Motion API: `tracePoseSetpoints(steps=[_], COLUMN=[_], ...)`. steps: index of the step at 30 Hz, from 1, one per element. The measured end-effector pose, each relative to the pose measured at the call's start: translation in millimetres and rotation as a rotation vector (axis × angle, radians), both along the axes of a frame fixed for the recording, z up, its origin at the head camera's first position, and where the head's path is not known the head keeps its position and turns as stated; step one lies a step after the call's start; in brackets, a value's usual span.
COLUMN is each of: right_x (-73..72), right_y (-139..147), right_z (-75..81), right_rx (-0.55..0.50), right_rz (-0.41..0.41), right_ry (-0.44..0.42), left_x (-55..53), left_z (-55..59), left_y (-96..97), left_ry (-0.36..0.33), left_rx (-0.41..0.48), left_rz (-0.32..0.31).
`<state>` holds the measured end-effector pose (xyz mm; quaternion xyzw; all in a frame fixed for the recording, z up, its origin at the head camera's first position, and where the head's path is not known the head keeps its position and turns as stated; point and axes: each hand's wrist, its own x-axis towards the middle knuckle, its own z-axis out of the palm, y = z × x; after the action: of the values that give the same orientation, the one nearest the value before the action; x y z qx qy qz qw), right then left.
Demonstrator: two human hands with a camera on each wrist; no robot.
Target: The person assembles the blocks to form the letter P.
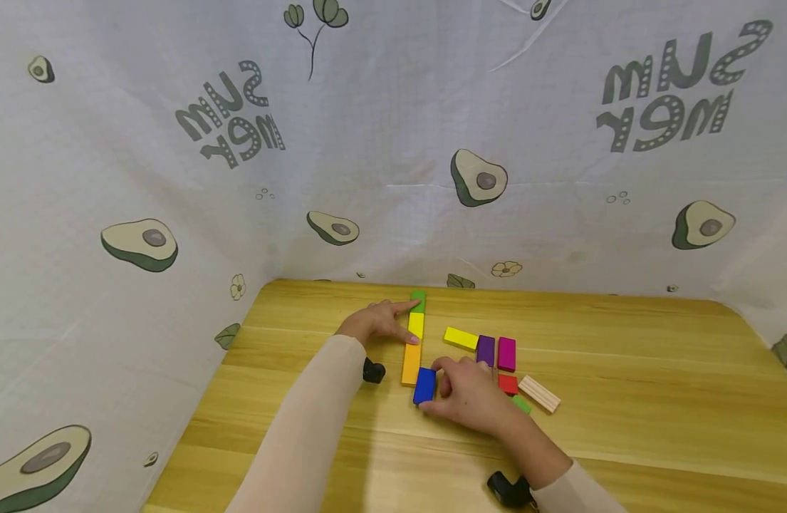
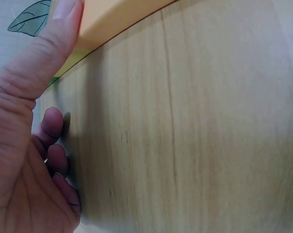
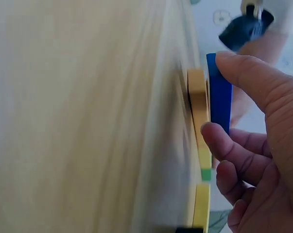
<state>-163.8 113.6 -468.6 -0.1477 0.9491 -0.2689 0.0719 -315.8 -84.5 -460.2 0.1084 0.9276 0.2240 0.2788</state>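
Green (image 1: 419, 295), yellow (image 1: 416, 323) and orange (image 1: 411, 367) wooden blocks lie end to end in a straight row on the table. My left hand (image 1: 379, 322) reaches over that row from the left, its index finger touching the green block and its thumb by the yellow-orange joint. In the left wrist view the thumb (image 2: 59, 36) lies against the orange block. A blue block (image 1: 424, 387) is pinched between thumb and fingers of my right hand (image 1: 473, 399), beside the near end of the orange block. The right wrist view shows the blue block (image 3: 221, 99) raised above the tabletop.
Right of the row lie loose blocks: yellow (image 1: 460, 338), purple (image 1: 486, 349), magenta (image 1: 507, 354), red (image 1: 508, 385), plain wood (image 1: 539, 394) and a partly hidden green one (image 1: 521, 405). A printed cloth (image 1: 393, 142) hangs behind the table (image 1: 624, 413).
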Motion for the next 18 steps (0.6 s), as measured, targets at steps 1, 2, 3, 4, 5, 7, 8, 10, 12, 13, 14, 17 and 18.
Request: tracePoseSetpoints(steps=[1,2,3,4,5,7,8,10,12,13,14,17,18], right_x=[1.9,3.6,5.0,6.2,7.2,8.7,9.4,10.6,11.3,11.5,11.6,11.1,10.9], right_y=[-3.0,-5.5,-7.9,-10.1,-12.2,-15.6,-16.9,-19.0,-20.8,-21.2,-21.5,-22.1,-22.2], right_z=[0.3,0.0,-0.3,-0.7,-1.3,-2.6,-3.4,-4.3,-5.3,-5.5,-5.8,-6.9,-7.3], right_rx=[0.002,-0.005,-0.015,-0.026,-0.04,-0.06,-0.066,-0.063,-0.055,-0.052,-0.046,-0.038,-0.034], right_rz=[0.005,0.016,0.03,0.044,0.059,0.083,0.096,0.114,0.122,0.124,0.125,0.125,0.128], right_ry=[-0.003,-0.01,-0.019,-0.027,-0.043,-0.079,-0.093,-0.101,-0.103,-0.098,-0.092,-0.082,-0.077], left_x=[0.4,0.1,0.3,0.5,0.7,0.7,0.6,0.7,0.3,0.3,0.2,0.0,0.1], left_z=[0.7,0.9,1.2,1.4,1.3,1.0,0.7,0.1,-0.4,-0.2,-0.1,0.2,0.1], left_y=[0.4,0.6,0.7,0.8,0.7,0.7,0.7,0.9,0.9,1.2,1.3,1.5,1.4], left_ry=[-0.001,-0.006,-0.007,-0.006,-0.005,-0.002,-0.002,-0.001,-0.002,-0.002,-0.002,-0.005,-0.005], left_rx=[-0.002,0.001,-0.002,-0.004,-0.007,-0.01,-0.01,-0.01,-0.003,0.0,0.002,0.002,0.0], left_rz=[0.002,0.004,0.008,0.01,0.011,0.011,0.012,0.01,0.009,0.008,0.007,0.004,0.004])
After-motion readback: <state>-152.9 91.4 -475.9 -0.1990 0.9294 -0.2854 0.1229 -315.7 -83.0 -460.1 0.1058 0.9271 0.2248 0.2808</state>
